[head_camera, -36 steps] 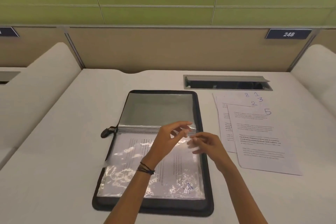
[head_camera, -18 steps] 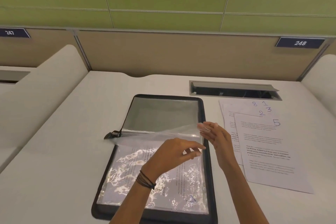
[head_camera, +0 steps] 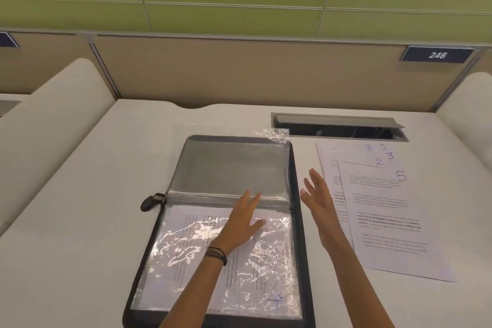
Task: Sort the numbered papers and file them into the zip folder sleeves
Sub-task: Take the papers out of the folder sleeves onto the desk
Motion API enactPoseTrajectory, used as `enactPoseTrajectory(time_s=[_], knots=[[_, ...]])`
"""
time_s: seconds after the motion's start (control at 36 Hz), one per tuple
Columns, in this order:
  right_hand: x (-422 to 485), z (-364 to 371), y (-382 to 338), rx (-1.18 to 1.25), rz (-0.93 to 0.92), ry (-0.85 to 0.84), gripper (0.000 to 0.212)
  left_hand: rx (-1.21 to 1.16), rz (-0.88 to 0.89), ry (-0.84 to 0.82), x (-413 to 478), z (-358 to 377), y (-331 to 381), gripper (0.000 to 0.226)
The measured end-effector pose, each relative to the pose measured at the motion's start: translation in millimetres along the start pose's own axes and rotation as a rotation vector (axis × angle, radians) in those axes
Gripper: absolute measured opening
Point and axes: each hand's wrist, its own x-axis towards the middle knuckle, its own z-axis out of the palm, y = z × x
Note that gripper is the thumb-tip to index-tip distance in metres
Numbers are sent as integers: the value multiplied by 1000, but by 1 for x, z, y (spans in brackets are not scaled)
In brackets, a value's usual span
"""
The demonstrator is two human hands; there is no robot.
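At the near edge of the white table (head_camera: pixel 80 208), a black zip folder (head_camera: pixel 302 247) is laid open, its spine running left to right. In its nearer half a printed sheet (head_camera: pixel 191 242) is filed under a glossy near sleeve (head_camera: pixel 277 269). A blue handwritten number is seen at the sheet's near right corner, but it cannot be read surely through the glare. Dark cords (head_camera: pixel 217 255) are worn at the left wrist. The left hand (head_camera: pixel 241 225) is laid flat on that sleeve with fingers straight, reaching toward the spine; nothing is gripped. The right hand (head_camera: pixel 318 205) is held open with fingers spread, between the folder's right edge and the loose papers (head_camera: pixel 391 234). Nothing is held in it, and whether the table is touched cannot be told. A zip pull (head_camera: pixel 150 201) is seen at the spine's left end. Over the farther half a far sleeve (head_camera: pixel 229 168) is spread, its far right corner crinkled past the rim. The papers are fanned just right of the folder, with 5 marked on the top one and 2, 3, 1 and 8 showing behind. Beyond them a cable hatch (head_camera: pixel 338 125) is set in the table, and a plate (head_camera: pixel 438 54) marked 248 is fixed to the beige partition (head_camera: pixel 239 74).
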Motion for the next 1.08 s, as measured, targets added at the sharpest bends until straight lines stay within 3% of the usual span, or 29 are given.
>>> enactPoseTrajectory(time_s=[0.11,0.19,0.28,0.42,0.75,0.86,1.08], knots=[[-2,-6,24,-41,100,26,35,44,12,82,-2,25,-7,64],[-6,-4,37,-92,166,10,17,101,22,176,-5,43,-13,75],[-12,-2,58,-171,242,-14,18,150,22,221,-3,51,-18,78],[-19,-1,83,-287,198,26,17,151,11,228,0,55,-23,79],[-20,5,90,-317,152,87,15,110,12,241,-1,55,-22,78],[-19,6,93,-344,141,105,15,98,3,251,-1,53,-21,88],[-18,4,90,-419,108,82,24,83,9,252,2,43,-22,75]])
